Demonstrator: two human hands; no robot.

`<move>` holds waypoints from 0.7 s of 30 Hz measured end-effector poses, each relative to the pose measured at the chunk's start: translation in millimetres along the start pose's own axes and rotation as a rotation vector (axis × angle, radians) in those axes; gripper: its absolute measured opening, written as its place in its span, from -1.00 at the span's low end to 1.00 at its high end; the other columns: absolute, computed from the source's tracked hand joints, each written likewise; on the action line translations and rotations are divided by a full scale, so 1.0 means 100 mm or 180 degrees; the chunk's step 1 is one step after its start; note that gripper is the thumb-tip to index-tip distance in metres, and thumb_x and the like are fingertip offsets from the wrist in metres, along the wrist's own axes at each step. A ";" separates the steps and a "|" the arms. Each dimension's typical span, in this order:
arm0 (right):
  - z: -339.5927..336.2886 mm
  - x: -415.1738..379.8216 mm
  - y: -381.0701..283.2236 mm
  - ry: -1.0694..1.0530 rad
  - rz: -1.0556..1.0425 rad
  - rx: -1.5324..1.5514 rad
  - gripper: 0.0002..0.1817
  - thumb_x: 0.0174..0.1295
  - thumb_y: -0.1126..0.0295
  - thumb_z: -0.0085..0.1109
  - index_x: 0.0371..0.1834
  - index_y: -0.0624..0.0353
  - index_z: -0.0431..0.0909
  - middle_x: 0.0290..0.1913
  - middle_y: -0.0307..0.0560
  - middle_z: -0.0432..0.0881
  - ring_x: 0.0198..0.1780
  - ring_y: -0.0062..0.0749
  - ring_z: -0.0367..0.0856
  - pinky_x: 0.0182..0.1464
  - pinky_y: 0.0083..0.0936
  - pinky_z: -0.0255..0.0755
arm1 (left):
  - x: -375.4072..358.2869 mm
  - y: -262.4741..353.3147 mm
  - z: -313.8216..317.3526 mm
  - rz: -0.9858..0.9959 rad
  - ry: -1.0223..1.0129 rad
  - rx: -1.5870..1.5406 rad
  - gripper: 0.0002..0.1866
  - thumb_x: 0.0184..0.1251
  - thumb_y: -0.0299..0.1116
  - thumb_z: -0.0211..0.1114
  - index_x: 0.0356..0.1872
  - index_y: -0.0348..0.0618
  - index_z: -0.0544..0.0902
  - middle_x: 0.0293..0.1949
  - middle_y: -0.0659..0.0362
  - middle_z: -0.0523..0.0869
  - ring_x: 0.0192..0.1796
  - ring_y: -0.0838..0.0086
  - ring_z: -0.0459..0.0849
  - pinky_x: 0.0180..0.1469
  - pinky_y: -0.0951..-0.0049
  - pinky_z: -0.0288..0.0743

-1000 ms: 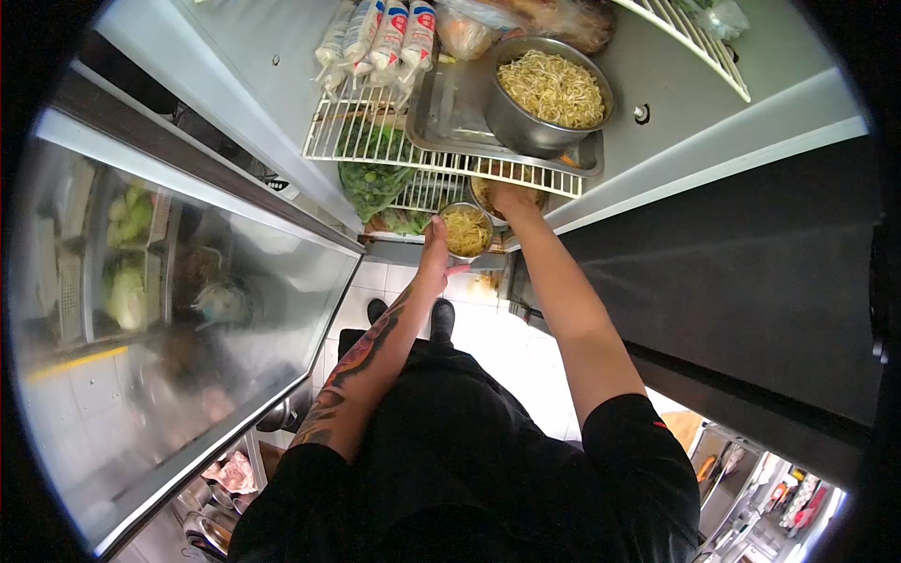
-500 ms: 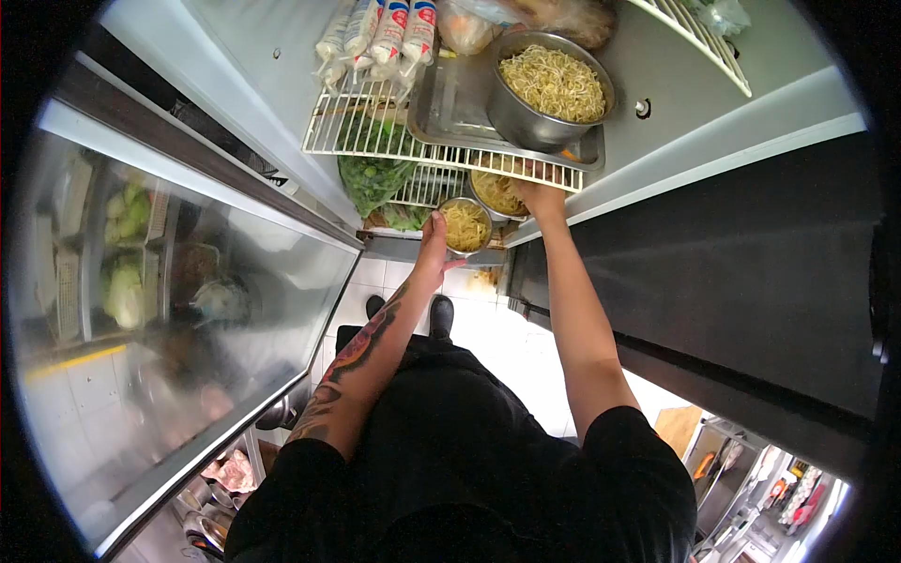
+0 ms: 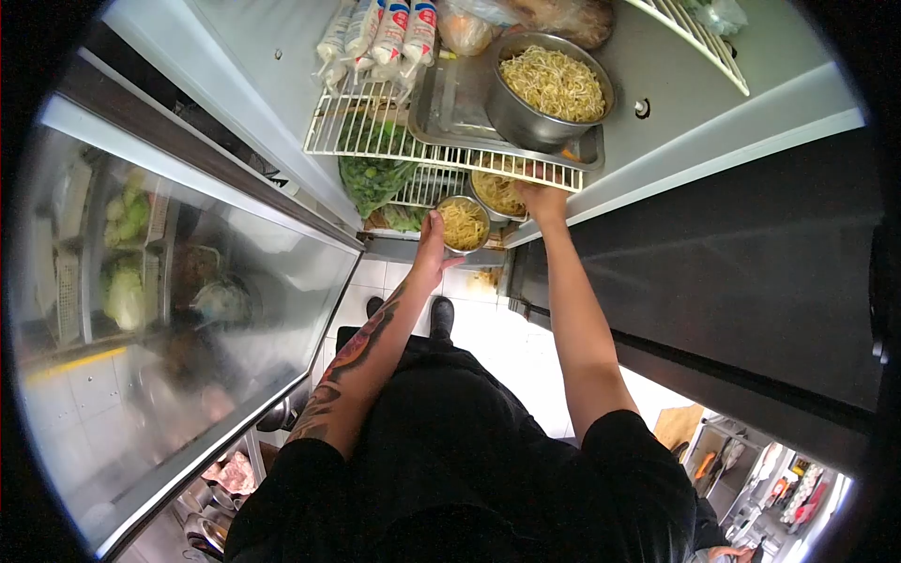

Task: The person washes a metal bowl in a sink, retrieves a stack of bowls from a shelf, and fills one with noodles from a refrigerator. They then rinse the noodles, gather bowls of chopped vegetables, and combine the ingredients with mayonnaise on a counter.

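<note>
"Silvery door (image 3: 235, 291) at left, then white floor tiles (image 3: 372, 274). Left hand (image 3: 432, 250)?"

"Clamped on the small bowl (image 3: 486, 235), below the wire shelf's (image 3: 324, 141) front edge."

"Right hand (image 3: 546, 201)?"

"At the larger bowl (image 3: 508, 220), by the shelf's front right corner; fingers hidden, can't tell."

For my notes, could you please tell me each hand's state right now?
Left hand: holding the small bowl.
Right hand: at the larger bowl, partly behind the shelf; grip cannot be told.

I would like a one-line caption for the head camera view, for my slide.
Left hand holding a small bowl of yellow strands, right hand by a second bowl beneath a wire shelf.
</note>
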State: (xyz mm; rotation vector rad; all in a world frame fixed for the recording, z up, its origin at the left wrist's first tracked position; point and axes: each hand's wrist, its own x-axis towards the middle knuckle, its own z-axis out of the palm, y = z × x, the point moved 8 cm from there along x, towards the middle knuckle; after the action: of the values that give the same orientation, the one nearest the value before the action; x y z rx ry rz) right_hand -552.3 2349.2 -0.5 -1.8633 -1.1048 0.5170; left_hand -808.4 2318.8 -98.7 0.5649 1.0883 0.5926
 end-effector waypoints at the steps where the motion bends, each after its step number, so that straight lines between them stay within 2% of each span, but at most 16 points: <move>1: -0.01 -0.02 -0.02 -0.0029 0.0148 0.0129 -0.65 0.03 0.51 0.51 -0.10 0.27 0.62 -0.08 -0.08 0.72 -0.10 -0.35 0.69 -0.01 -0.40 0.60 | 0.00 0.00 0.00 0.0000 0.0003 0.0007 -0.13 0.42 0.44 -0.15 0.57 0.18 -0.03 0.54 0.07 0.17 0.47 0.10 0.35 0.18 -0.18 0.56; 5: 0.01 -0.07 -0.07 0.0016 -0.0258 0.0531 -0.56 -0.05 0.55 0.50 -0.04 0.28 0.60 -0.16 -0.13 0.71 -0.11 -0.39 0.68 -0.11 -0.45 0.61 | 0.02 0.02 -0.01 -0.0057 -0.0028 0.0039 -0.14 0.43 0.44 -0.15 0.57 0.17 -0.03 0.53 0.08 0.20 0.47 0.11 0.35 0.19 -0.17 0.55; 7: 0.15 -0.27 -0.31 -0.0634 0.0434 0.1199 -0.64 0.04 0.54 0.48 -0.06 0.30 0.64 -0.14 -0.09 0.75 -0.13 -0.35 0.70 -0.02 -0.45 0.58 | 0.05 0.01 -0.03 -0.0066 -0.0115 0.0024 -0.15 0.44 0.43 -0.15 0.56 0.17 -0.01 0.52 0.07 0.22 0.47 0.11 0.36 0.19 -0.16 0.56; 8: 0.21 -0.32 -0.31 -0.0632 0.0431 0.1199 -0.64 0.04 0.54 0.48 -0.06 0.30 0.64 -0.14 -0.09 0.75 -0.13 -0.35 0.70 -0.02 -0.45 0.58 | 0.05 0.01 -0.03 -0.0064 -0.0117 0.0025 -0.15 0.44 0.43 -0.15 0.56 0.17 -0.01 0.52 0.07 0.22 0.47 0.11 0.36 0.19 -0.16 0.56; 10: 0.45 -0.44 -0.44 -0.1109 -0.0031 0.0673 -0.68 0.01 0.55 0.49 -0.13 0.30 0.69 -0.17 -0.09 0.76 -0.16 -0.38 0.70 -0.04 -0.49 0.57 | 0.05 -0.01 -0.08 -0.0063 -0.0044 -0.0024 -0.18 0.45 0.42 -0.15 0.55 0.18 0.01 0.49 0.08 0.26 0.44 0.13 0.40 0.17 -0.15 0.57; 11: 0.50 -0.51 -0.48 -0.1106 -0.0032 0.0675 -0.68 0.01 0.55 0.49 -0.13 0.30 0.69 -0.17 -0.09 0.76 -0.16 -0.38 0.70 -0.04 -0.49 0.57 | 0.04 -0.01 -0.10 -0.0062 -0.0044 -0.0021 -0.18 0.45 0.42 -0.15 0.55 0.18 0.01 0.49 0.08 0.26 0.44 0.13 0.40 0.17 -0.15 0.57; 13: 0.65 -0.67 -0.67 -0.1359 -0.0066 -0.0015 -0.73 -0.02 0.57 0.44 -0.19 0.26 0.73 -0.12 -0.01 0.76 -0.10 -0.27 0.72 0.00 -0.43 0.57 | 0.06 -0.03 -0.16 0.0080 -0.0203 -0.0143 -0.15 0.44 0.41 -0.11 0.58 0.18 0.00 0.53 0.10 0.20 0.46 0.12 0.35 0.10 -0.11 0.62; 14: 0.73 -0.69 -0.71 -0.1359 -0.0067 -0.0010 -0.73 -0.02 0.57 0.44 -0.19 0.26 0.73 -0.12 -0.01 0.76 -0.10 -0.27 0.72 0.00 -0.43 0.57 | 0.08 -0.04 -0.21 0.0081 -0.0200 -0.0140 -0.15 0.44 0.41 -0.11 0.58 0.18 0.00 0.53 0.10 0.20 0.46 0.12 0.35 0.10 -0.11 0.62; 16: 0.96 -0.80 -0.83 -0.1593 -0.0677 -0.1082 -0.70 -0.05 0.57 0.39 -0.17 0.21 0.76 -0.05 0.06 0.74 0.01 -0.09 0.71 0.09 -0.34 0.56 | 0.06 -0.01 -0.30 0.0197 -0.0077 -0.0313 -0.19 0.47 0.38 -0.10 0.56 0.18 0.03 0.51 0.09 0.22 0.45 0.14 0.36 0.08 -0.09 0.64; 17: 1.05 -0.82 -0.79 -0.1662 -0.0534 -0.1106 -0.66 -0.09 0.57 0.36 -0.16 0.14 0.77 0.01 0.08 0.72 0.09 0.02 0.65 0.15 -0.26 0.53 | 0.04 -0.02 -0.32 0.0191 -0.0072 -0.0312 -0.19 0.47 0.38 -0.10 0.56 0.18 0.03 0.51 0.09 0.22 0.45 0.14 0.36 0.08 -0.09 0.64; 21: 1.37 -0.93 -0.75 -0.1709 -0.0461 -0.1204 -0.65 -0.13 0.58 0.36 -0.18 0.10 0.78 0.02 0.09 0.71 0.01 0.03 0.68 0.10 -0.23 0.56 | -0.16 0.11 -0.31 0.0217 0.0039 -0.0335 -0.18 0.48 0.36 -0.07 0.57 0.16 0.01 0.53 0.08 0.18 0.45 0.16 0.35 0.08 -0.08 0.64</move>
State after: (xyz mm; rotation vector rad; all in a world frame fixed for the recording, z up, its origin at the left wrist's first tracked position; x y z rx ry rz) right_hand -734.0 2351.3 -15.9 -1.9951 -1.7809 0.7947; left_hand -844.0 2319.5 -92.1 0.5089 1.0461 0.7094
